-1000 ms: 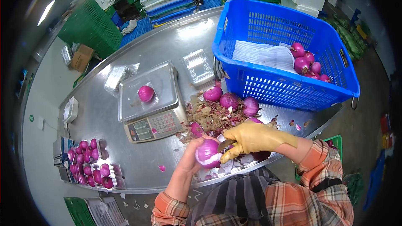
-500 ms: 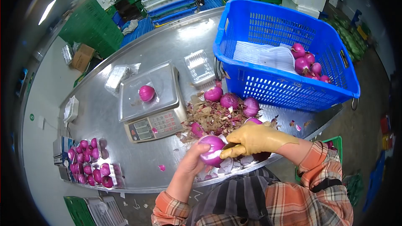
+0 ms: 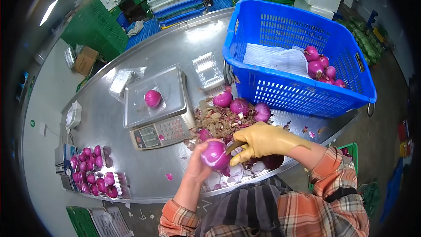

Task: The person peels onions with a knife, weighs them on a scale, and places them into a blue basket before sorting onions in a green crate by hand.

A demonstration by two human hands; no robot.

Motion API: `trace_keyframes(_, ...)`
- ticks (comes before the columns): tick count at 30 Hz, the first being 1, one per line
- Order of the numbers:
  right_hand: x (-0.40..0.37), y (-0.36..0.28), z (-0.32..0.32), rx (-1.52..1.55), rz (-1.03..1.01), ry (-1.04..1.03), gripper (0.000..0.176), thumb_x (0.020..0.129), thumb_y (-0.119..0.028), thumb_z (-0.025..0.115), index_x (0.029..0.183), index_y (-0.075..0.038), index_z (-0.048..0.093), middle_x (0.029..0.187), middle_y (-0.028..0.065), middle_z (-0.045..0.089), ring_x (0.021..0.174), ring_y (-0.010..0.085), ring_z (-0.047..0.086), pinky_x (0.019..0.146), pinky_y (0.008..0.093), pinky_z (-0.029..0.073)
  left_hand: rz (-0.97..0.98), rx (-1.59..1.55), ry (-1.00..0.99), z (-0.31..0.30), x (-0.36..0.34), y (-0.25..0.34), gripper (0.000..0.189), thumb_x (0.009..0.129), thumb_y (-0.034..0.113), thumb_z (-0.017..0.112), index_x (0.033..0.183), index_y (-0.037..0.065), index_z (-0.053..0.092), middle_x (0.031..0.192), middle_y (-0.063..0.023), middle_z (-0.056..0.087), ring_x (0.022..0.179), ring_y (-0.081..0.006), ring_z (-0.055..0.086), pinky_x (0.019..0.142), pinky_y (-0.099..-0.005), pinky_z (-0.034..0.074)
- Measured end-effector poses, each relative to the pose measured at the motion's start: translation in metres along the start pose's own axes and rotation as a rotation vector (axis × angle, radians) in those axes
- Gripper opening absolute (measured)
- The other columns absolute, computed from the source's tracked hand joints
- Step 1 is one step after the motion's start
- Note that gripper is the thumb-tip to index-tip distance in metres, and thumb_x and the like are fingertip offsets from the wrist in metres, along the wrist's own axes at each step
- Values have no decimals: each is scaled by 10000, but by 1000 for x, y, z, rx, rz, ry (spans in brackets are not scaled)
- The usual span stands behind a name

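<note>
A shiny purple onion is held in my bare left hand, its fingers wrapped round the far side. My right hand, in a yellow glove, grips a small knife whose blade touches or nearly touches the onion's right side. Just beyond my hands lies a heap of dry skins and roots, with several onions along its back edge. Loose peelings lie under my hands at the table's near edge.
A scale with one onion stands left of the heap. The blue basket at the back right holds onions and white sheets. Packed onions lie at the far left. Clear plastic containers sit behind the heap.
The onion in my left hand has moved slightly left and turned. My gloved right hand has shifted a little, and more of the knife blade shows.
</note>
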State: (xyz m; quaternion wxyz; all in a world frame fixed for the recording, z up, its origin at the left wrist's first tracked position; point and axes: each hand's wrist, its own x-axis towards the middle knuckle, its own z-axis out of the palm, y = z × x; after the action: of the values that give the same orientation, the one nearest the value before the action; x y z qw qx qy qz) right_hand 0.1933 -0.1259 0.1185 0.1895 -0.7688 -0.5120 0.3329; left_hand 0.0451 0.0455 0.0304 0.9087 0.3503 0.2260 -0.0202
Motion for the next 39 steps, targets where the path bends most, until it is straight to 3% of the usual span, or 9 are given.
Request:
trace_keyframes(12, -4, -3, 9, 177, -20, -132, 522, 744, -573, 694, 968, -101, 682, 828, 87, 690, 775, 268, 657, 666, 356, 486, -66, 73, -174, 3, 3, -4, 407, 836, 314, 564, 1032, -41, 597, 941, -156, 646, 830, -209, 648, 771, -308, 529)
trace_keyframes(18, -4, 1, 3, -32, 16, -134, 592, 816, -641, 556, 978, -83, 664, 851, 174, 671, 800, 393, 641, 760, 473, 487, -135, 7, -102, 25, -10, 6, 366, 881, 264, 525, 1125, -7, 559, 1026, -132, 631, 821, -202, 649, 779, -307, 524)
trace_keyframes(19, -3, 4, 2, -62, 9, -139, 593, 822, -645, 541, 969, -83, 660, 851, 175, 670, 798, 401, 639, 767, 481, 485, -159, 24, -306, 14, -10, 10, 404, 899, 317, 532, 1164, 12, 539, 1062, -119, 619, 851, -195, 643, 747, -336, 538)
trace_keyframes(25, -8, -1, 14, -138, -113, -125, 572, 839, -637, 515, 900, -85, 653, 783, 171, 652, 783, 397, 640, 708, 543, 496, -36, 157, 65, 14, -1, -8, 499, 906, 426, 523, 1149, -9, 511, 992, -155, 632, 766, -255, 669, 619, -378, 598)
trace_keyframes(26, -10, -8, 25, -130, -232, -139, 641, 830, -686, 476, 831, -68, 649, 799, 154, 658, 758, 378, 650, 676, 649, 454, -19, 76, 114, 10, 5, -10, 500, 908, 437, 520, 1148, -2, 514, 993, -153, 634, 779, -259, 668, 641, -388, 597)
trace_keyframes(28, -19, -40, 19, -342, -139, -383, 637, 837, -682, 467, 852, -75, 659, 819, 152, 660, 763, 366, 656, 681, 625, 468, 17, -81, 207, 3, 19, -6, 503, 911, 459, 516, 1145, 14, 518, 994, -149, 639, 804, -267, 664, 686, -407, 593)
trace_keyframes(29, -17, -47, 12, -317, -56, -423, 592, 826, -656, 525, 888, -84, 664, 820, 144, 664, 738, 317, 660, 659, 462, 508, 5, -80, 113, 6, 14, 1, 524, 932, 493, 471, 1173, 29, 513, 1055, -157, 634, 863, -281, 664, 703, -420, 591)
trace_keyframes(33, -2, 8, 17, 160, -31, 34, 619, 781, -649, 588, 968, -63, 652, 868, 167, 668, 814, 339, 655, 745, 419, 501, 4, -12, 7, 12, 1, 3, 460, 954, 445, 444, 1200, 59, 494, 1107, -128, 612, 912, -243, 649, 620, -384, 578)
trace_keyframes(39, 11, 23, 18, 191, 14, 83, 535, 711, -534, 748, 936, -60, 639, 781, 85, 659, 654, 205, 595, 600, 316, 449, 10, 66, -61, 5, -4, -3, 493, 959, 417, 430, 1245, 16, 463, 1150, -181, 600, 953, -290, 653, 678, -455, 591)
